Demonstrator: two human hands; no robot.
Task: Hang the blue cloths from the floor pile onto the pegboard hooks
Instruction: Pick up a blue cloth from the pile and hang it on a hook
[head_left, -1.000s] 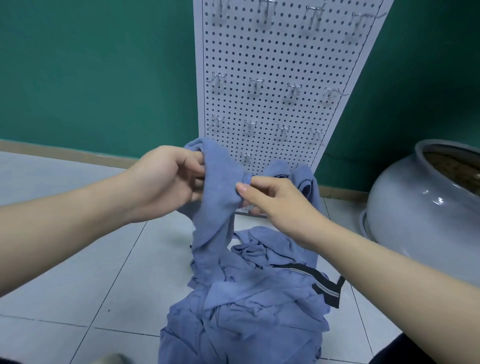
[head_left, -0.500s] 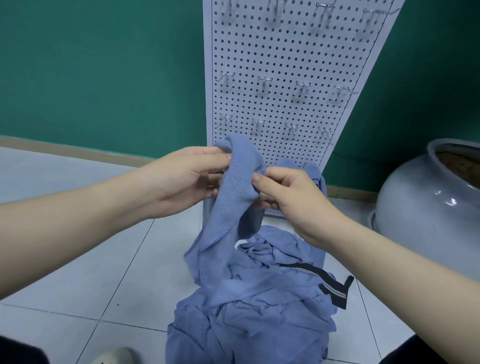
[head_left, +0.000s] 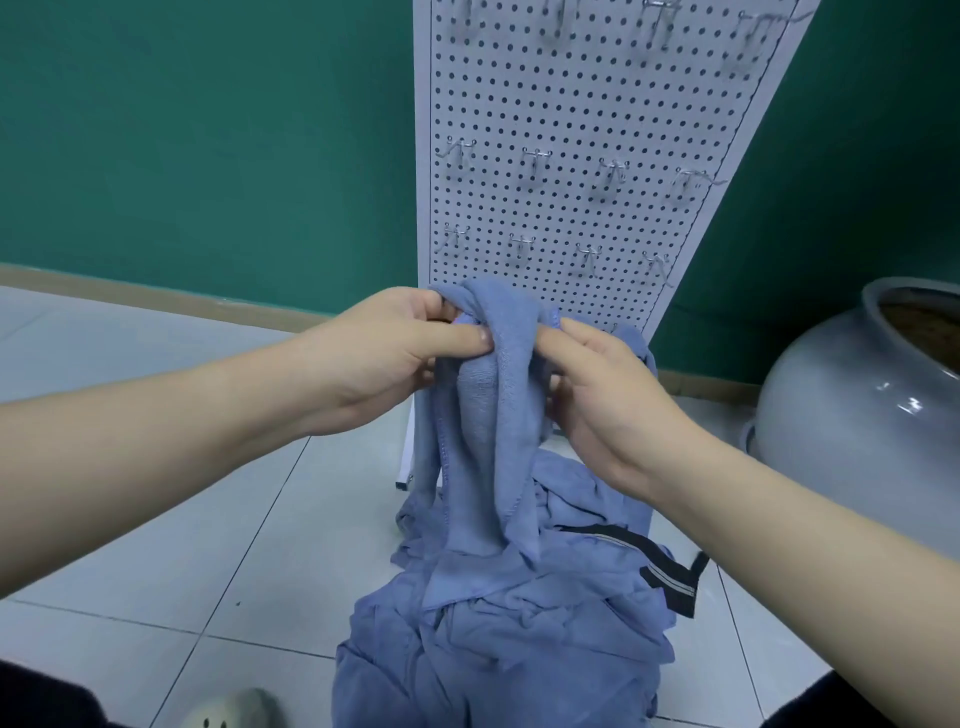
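Two hands hold one blue cloth (head_left: 491, 395) by its top edge. My left hand (head_left: 387, 353) pinches a bunched fold of it, thumb laid flat across the front and fingers curled behind. My right hand (head_left: 605, 395) grips the same edge just beside the left, forefinger stretched along the hem and the other fingers tucked under the fabric. Only a narrow band of cloth shows between my two grips.

That cloth is a soft, slightly fuzzy slate blue with a stitched hem running down its borders. It hangs from my fingers in long vertical folds, gathered narrow at the top and spreading as it drops.

Directly below my hands its lower end meets the pile of blue cloths (head_left: 509, 639) on the tiled floor (head_left: 156, 545), a crumpled heap of the same colour. A black strap with a pale stripe (head_left: 660, 566) lies across the heap under my right wrist.

Beyond my hands stands the white pegboard (head_left: 571, 104), leaning back against the green wall (head_left: 208, 130), with rows of small metal hooks (head_left: 536, 156) above my grip, none of them carrying cloth. Another bit of blue fabric shows just behind my right hand, at the board's foot. Off past my right forearm sits a large grey glazed pot (head_left: 852, 426).
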